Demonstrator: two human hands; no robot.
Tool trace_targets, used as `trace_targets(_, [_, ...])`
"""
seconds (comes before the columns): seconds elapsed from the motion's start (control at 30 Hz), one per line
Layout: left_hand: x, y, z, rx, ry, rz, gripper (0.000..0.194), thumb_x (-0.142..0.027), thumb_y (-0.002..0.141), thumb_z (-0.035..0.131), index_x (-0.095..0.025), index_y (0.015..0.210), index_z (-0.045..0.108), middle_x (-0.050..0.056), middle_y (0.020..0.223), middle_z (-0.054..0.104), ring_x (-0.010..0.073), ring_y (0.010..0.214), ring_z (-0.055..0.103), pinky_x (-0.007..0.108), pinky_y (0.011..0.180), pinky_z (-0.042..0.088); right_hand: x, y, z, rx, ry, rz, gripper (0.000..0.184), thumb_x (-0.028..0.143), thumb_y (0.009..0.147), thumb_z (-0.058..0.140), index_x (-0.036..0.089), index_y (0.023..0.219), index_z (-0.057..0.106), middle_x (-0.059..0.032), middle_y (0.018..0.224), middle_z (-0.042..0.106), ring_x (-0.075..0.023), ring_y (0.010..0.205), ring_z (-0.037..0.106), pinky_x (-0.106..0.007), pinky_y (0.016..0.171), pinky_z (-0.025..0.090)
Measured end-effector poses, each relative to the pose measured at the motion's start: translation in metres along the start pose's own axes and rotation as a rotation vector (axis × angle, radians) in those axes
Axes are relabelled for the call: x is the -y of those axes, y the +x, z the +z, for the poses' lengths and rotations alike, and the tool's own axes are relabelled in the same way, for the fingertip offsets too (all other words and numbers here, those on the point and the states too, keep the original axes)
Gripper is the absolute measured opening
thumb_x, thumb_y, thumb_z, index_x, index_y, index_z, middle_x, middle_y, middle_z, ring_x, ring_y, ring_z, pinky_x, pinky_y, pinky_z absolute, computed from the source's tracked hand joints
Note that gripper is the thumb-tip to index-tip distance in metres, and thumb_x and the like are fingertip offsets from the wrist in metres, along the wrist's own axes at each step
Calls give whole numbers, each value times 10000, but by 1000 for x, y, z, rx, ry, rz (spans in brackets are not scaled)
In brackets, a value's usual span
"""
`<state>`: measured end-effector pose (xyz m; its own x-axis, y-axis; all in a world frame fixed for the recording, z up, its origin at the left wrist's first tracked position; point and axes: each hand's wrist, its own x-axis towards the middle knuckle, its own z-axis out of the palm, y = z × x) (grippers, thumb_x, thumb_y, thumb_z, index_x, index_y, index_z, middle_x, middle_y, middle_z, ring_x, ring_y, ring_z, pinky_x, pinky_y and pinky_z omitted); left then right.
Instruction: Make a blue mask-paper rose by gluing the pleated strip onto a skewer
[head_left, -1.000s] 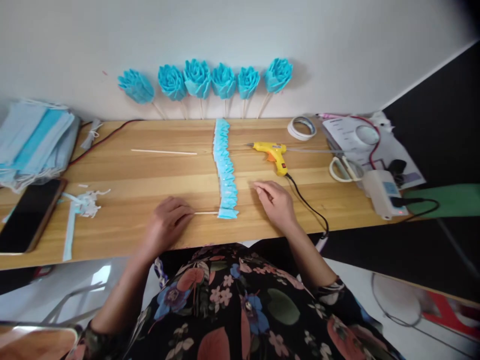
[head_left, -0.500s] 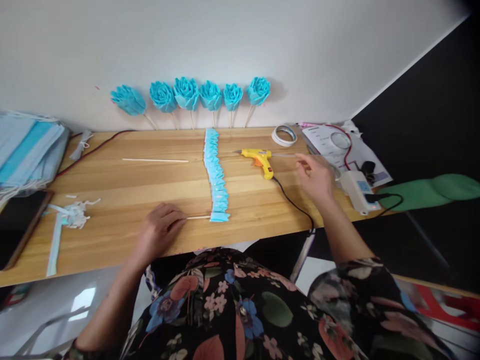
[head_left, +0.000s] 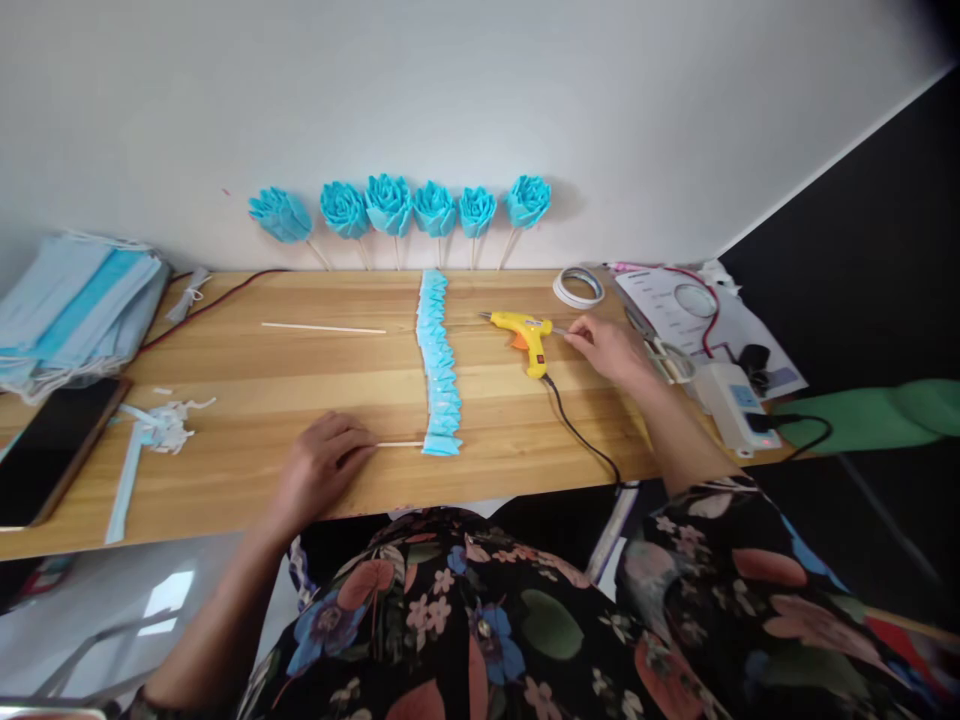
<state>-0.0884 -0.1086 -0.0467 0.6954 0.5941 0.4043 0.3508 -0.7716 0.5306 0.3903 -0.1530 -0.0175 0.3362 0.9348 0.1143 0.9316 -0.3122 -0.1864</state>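
Observation:
My left hand [head_left: 328,462] rests on the table near its front edge, fingers closed on a thin wooden stick [head_left: 400,444]. The stick's far end meets the near end of a pleated light-blue strip [head_left: 437,350], which runs back across the table. To the strip's right lies a yellow glue gun [head_left: 525,328] on its side, nozzle pointing left. At its rear, my right hand [head_left: 611,348] pinches the clear glue stick [head_left: 559,331] that sticks out of the gun. A second wooden stick [head_left: 322,327] lies farther back on the left.
Several blue flowers on sticks [head_left: 388,205] lean against the wall. White tape rolls [head_left: 578,288] and a power strip [head_left: 739,410] are on the right. Face masks [head_left: 75,310], a phone [head_left: 60,450] and scraps [head_left: 166,427] lie left. The gun's black cord [head_left: 581,435] crosses the front edge.
My right hand has moved left along the glue stick, close to the gun's rear, and its fingers have closed. My left hand keeps its hold. The view has shifted slightly.

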Motion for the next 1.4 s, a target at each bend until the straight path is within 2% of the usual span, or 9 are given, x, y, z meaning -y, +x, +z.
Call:
trace_targets(0.17, [-6, 2, -8, -50, -48, -57, 130, -310, 969, 675, -209, 955, 755, 62, 937, 721, 199, 876, 665, 314, 764, 531, 10, -21, -18, -53, 63, 44, 145, 353, 919, 652, 214, 902, 690, -68, 866, 765, -220, 750, 664, -310, 601, 353])
trace_targets(0.3, [-41, 24, -20, -176, -253, -196, 174, -334, 990, 639, -222, 951, 766, 51, 944, 738, 193, 904, 686, 324, 806, 553, 21, -36, -26, -132, 120, 71, 166, 389, 913, 660, 225, 907, 688, -60, 856, 768, -220, 730, 676, -312, 598, 370])
trace_targets(0.37, [-64, 42, -16, -121, -495, -262, 208, -356, 995, 627, -219, 926, 767, 47, 933, 756, 190, 899, 703, 325, 814, 571, 28, -43, -28, -176, 135, 66, 207, 431, 913, 651, 228, 898, 691, -64, 846, 772, -226, 722, 675, -316, 594, 375])
trace_targets(0.53, [-100, 81, 36, 138, -1035, -535, 258, -395, 938, 689, -234, 1123, 770, 69, 1153, 776, 225, 1100, 712, 422, 1041, 536, 45, -57, -37, -247, 168, 33, 257, 476, 926, 611, 230, 910, 685, -67, 819, 771, -230, 701, 676, -320, 595, 406])
trace_targets(0.77, [-130, 112, 100, 30, -1386, -815, 516, -392, 791, 868, -232, 1254, 706, 112, 1536, 546, 292, 1452, 474, 440, 1218, 346, 67, -82, -80, -404, 184, -44, 211, 441, 928, 617, 239, 948, 674, -46, 807, 756, -214, 693, 687, -317, 608, 452])
trace_targets(0.87, [-146, 130, 107, -71, -1546, -693, 537, -479, 738, 897, -232, 1188, 739, 101, 1464, 613, 294, 1415, 500, 428, 1196, 340, 74, -98, -93, -472, 240, -82, 189, 425, 934, 616, 245, 965, 666, -33, 809, 748, -199, 675, 683, -322, 625, 493])
trace_targets(0.97, [-157, 140, 109, -48, -1722, -551, 461, -492, 704, 911, -211, 1048, 783, 92, 1194, 747, 271, 1221, 622, 403, 1097, 396, 80, -114, -96, -531, 269, -93, 165, 407, 935, 625, 250, 958, 669, -31, 806, 742, -195, 665, 681, -325, 615, 512])
trace_targets(1.13, [-165, 136, 110, -58, -1872, -567, 344, -398, 658, 949, -192, 865, 766, 48, 901, 740, 196, 911, 665, 337, 889, 440, 82, -132, -93, -561, 284, -99, 138, 387, 944, 632, 260, 964, 682, -32, 823, 754, -195, 683, 704, -320, 608, 546])
trace_targets(1.4, [-163, 132, 110, -38, -1880, -534, 433, -395, 581, 997, -194, 874, 750, 1, 846, 703, 132, 768, 611, 301, 816, 433, 82, -148, -111, -555, 125, -239, 90, 335, 962, 637, 271, 955, 701, -26, 830, 764, -182, 665, 705, -316, 630, 553])
